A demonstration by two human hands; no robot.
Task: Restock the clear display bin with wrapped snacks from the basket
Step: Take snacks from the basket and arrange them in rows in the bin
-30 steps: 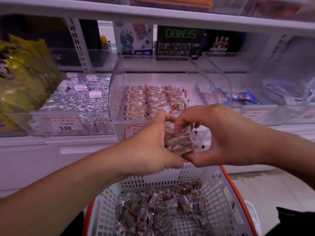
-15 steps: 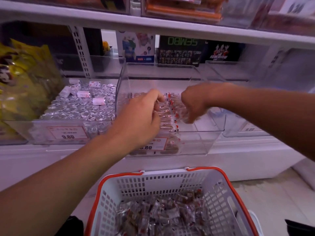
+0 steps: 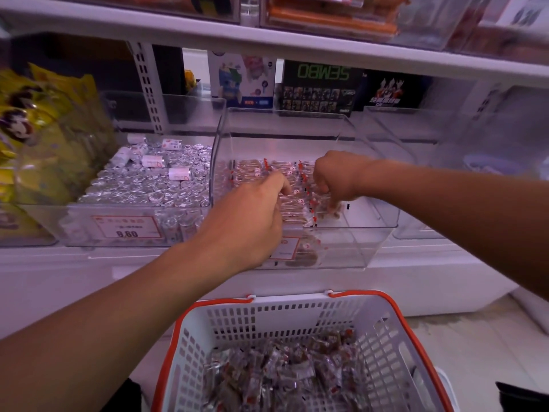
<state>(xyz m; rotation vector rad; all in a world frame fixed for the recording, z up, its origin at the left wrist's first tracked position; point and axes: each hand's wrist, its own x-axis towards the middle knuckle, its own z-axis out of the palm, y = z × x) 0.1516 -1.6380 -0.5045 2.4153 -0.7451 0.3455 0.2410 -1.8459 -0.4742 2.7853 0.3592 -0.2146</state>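
Note:
The clear display bin (image 3: 368, 179) stands on the shelf in the middle, with rows of wrapped snacks (image 3: 252, 171) lined up inside. Both hands reach into it over the front wall. My left hand (image 3: 252, 215) has its fingers curled down onto the snack rows. My right hand (image 3: 329, 181) is curled, its fingertips pinching wrapped snacks at the right end of the rows. What exactly the left fingers hold is hidden. Below, the white basket (image 3: 297, 316) with an orange rim holds a heap of wrapped snacks (image 3: 291, 370).
A clear bin of silver-wrapped pieces (image 3: 148, 182) with a 9.80 price tag sits to the left, and yellow bags (image 3: 44, 129) lie further left. Another clear bin (image 3: 475, 150) is on the right. A shelf board (image 3: 267, 37) runs overhead. Toy boxes (image 3: 320, 87) stand behind.
Both hands rose from above the basket with a bundle of snacks and went into the clear bin. Since half a second ago the right hand has lowered towards the bin floor.

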